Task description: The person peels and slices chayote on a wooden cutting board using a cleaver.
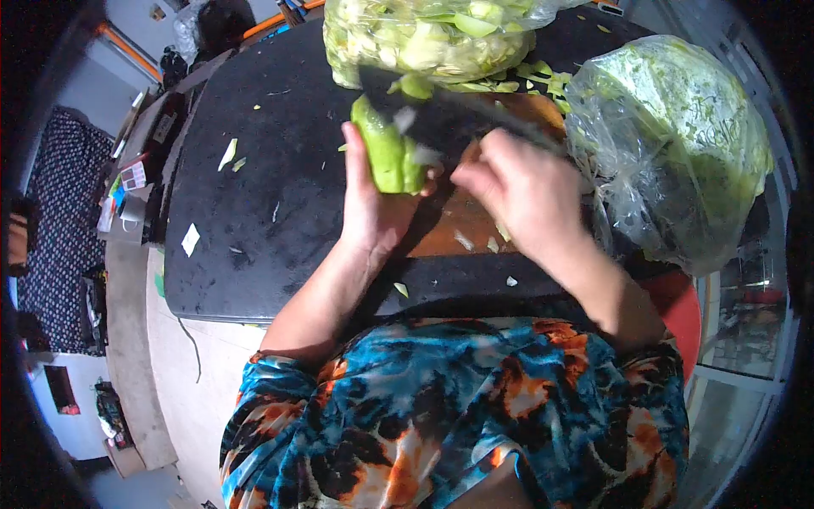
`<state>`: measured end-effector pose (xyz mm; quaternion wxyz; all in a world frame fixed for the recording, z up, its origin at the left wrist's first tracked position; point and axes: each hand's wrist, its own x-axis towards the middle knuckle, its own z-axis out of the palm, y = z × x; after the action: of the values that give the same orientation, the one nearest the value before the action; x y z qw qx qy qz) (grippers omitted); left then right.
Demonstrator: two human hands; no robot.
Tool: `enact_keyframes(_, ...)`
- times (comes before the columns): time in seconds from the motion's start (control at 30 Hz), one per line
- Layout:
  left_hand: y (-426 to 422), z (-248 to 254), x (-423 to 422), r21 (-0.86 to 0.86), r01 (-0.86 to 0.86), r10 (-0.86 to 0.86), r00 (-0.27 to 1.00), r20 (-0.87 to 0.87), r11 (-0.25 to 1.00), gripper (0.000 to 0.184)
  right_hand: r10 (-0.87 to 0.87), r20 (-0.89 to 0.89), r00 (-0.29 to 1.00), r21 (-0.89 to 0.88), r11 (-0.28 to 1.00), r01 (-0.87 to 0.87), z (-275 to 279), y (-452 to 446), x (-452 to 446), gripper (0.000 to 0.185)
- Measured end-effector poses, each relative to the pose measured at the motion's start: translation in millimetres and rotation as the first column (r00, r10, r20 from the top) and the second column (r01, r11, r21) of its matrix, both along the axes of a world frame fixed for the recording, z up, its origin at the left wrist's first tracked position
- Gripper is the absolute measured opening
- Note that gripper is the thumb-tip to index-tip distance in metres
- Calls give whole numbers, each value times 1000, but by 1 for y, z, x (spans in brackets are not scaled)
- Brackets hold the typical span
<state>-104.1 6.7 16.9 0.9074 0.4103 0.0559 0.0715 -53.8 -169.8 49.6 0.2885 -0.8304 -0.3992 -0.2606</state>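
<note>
My left hand (373,212) is wrapped round a light green chayote (386,157), holding it upright above the table, thumb on its left side. Closed on a knife, my right hand (530,187) is to the right of the chayote and slightly blurred. The knife's wide dark blade (449,114) crosses behind and above the chayote's upper part. A cut green piece (413,86) shows at the blade near its far end. Beneath the hands is a brown wooden cutting board (454,222), partly hidden by the knife and right arm. My right fingers hide most of the knife handle.
A clear plastic bag (424,42) of pale green slices stands at the back. Another large bag (670,144) with green contents is at the right. Scraps (227,154) are scattered on the black table (254,212). A red stool edge (678,314) shows at lower right.
</note>
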Motion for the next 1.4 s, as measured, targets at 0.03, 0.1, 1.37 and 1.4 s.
enact_keyframes(0.03,-5,14,-4,-88,17,-14,999,36,996,77,-145,-79,986,-32,989,143,-3,-9,20,36)
enact_keyframes(0.1,1,20,-8,-104,-17,25,997,79,994,79,-301,-189,935,-61,954,295,-6,-35,44,36)
enact_keyframes(1.37,-4,2,-8,-68,42,-36,996,79,997,83,-8,-388,922,207,974,95,23,-42,25,33)
enact_keyframes(1.4,1,-5,-7,-90,43,-42,999,12,995,83,117,-369,922,276,961,-12,26,-36,6,36)
